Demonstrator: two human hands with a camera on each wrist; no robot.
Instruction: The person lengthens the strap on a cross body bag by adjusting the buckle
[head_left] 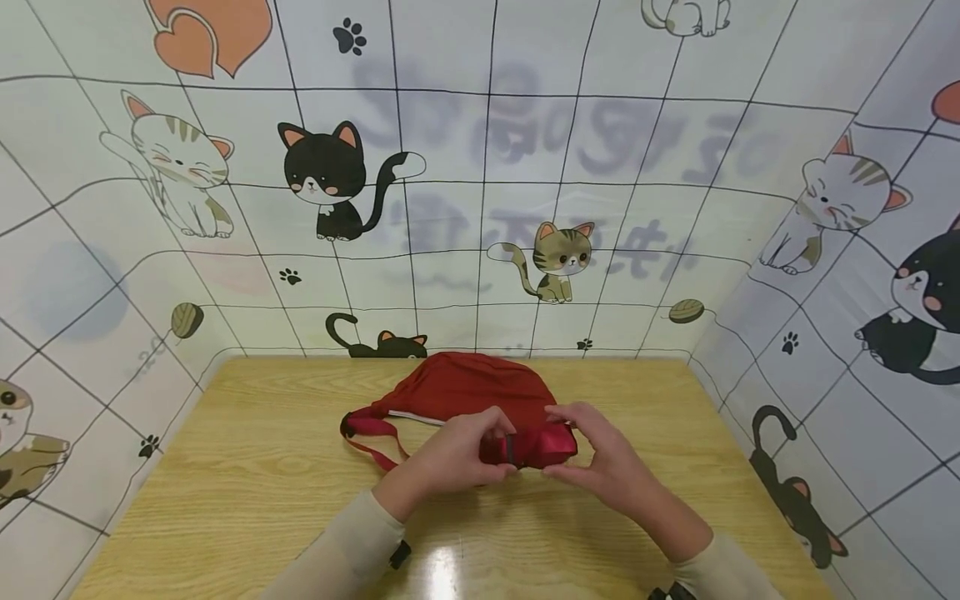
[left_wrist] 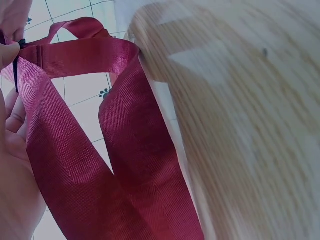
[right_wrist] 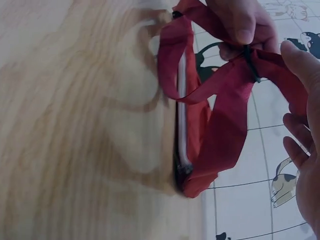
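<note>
A red waist bag (head_left: 480,387) lies on the wooden table, its pale zip facing me. Its red strap (head_left: 547,446) is gathered into loops in front of the bag, between my two hands. My left hand (head_left: 461,454) pinches the gathered strap beside a thin black band (right_wrist: 251,64) that goes round it. My right hand (head_left: 611,467) has thumb and fingers around the right end of the folded strap. From the left wrist, wide strap loops (left_wrist: 145,135) hang down. Some fingers are hidden behind the webbing.
The wooden table (head_left: 247,475) reaches back to a white cat-print cloth (head_left: 442,300) that rises behind and at both sides. A free strap loop with a black buckle (head_left: 347,425) lies left of the bag.
</note>
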